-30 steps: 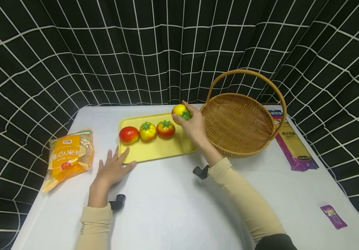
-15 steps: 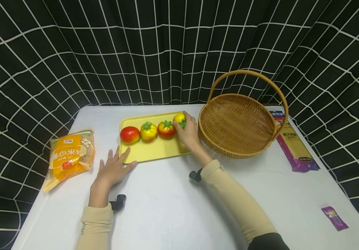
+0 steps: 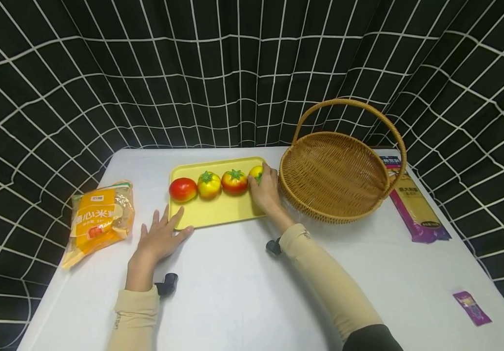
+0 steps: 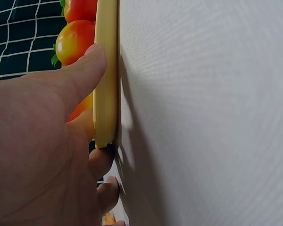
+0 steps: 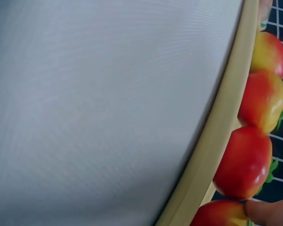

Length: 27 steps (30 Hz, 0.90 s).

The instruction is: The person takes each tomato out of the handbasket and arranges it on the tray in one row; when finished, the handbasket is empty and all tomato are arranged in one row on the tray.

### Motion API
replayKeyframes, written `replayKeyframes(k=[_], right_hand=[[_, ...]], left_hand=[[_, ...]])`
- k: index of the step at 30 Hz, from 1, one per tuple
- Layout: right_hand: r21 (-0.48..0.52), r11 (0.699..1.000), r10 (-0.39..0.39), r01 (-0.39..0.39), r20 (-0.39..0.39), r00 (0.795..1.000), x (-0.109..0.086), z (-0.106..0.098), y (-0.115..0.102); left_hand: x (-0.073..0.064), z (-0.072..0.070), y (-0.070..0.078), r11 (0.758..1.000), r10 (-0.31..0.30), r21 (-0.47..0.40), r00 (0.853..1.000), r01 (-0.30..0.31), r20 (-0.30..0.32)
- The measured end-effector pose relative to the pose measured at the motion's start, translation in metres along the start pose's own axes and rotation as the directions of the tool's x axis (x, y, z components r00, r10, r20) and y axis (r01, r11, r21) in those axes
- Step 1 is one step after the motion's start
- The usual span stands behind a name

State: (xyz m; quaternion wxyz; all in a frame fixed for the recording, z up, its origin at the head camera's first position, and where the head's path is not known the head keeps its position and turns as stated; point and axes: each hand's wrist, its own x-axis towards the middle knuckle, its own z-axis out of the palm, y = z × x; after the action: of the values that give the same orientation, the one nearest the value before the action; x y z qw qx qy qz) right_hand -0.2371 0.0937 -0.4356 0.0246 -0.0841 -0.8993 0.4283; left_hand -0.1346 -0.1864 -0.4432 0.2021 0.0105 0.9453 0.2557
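In the head view my right hand holds a yellow-and-red tomato with a green top at the right end of a yellow tray. Fingers and thumb curl round it, covering part of it. Left of it in a row sit a red-yellow tomato, a yellower tomato and a smooth red fruit. My left hand lies spread at the tray's near left corner. In the left wrist view its thumb touches the tray wall. The right wrist view shows a right fingertip against the end tomato.
A wicker basket with a tall handle stands right of the tray. Behind it on the right lies a purple-and-gold packet. A small purple sachet is at the near right. An orange grain bag lies on the left.
My right hand has lowered the tomato onto the tray's right end, beside the row, then shifted slightly right with it. My left hand has stayed in place.
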Motion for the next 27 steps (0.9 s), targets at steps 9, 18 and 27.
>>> replayKeyframes(k=[9, 18, 27], right_hand=[[-0.056, 0.998, -0.001, 0.000, -0.012, 1.000, 0.004, 0.004, 0.000], [-0.058, 0.998, -0.021, 0.020, -0.023, 0.999, -0.001, 0.002, -0.002], [-0.057, 0.996, -0.064, 0.062, -0.044, 0.997, -0.003, 0.000, -0.005]], left_hand=[[0.013, 0.007, -0.016, 1.000, 0.013, 0.016, 1.000, -0.013, -0.012], [0.013, 0.006, -0.015, 1.000, 0.025, 0.016, 1.000, -0.025, -0.018], [0.006, 0.004, -0.008, 1.000, 0.016, 0.014, 0.999, -0.016, -0.028]])
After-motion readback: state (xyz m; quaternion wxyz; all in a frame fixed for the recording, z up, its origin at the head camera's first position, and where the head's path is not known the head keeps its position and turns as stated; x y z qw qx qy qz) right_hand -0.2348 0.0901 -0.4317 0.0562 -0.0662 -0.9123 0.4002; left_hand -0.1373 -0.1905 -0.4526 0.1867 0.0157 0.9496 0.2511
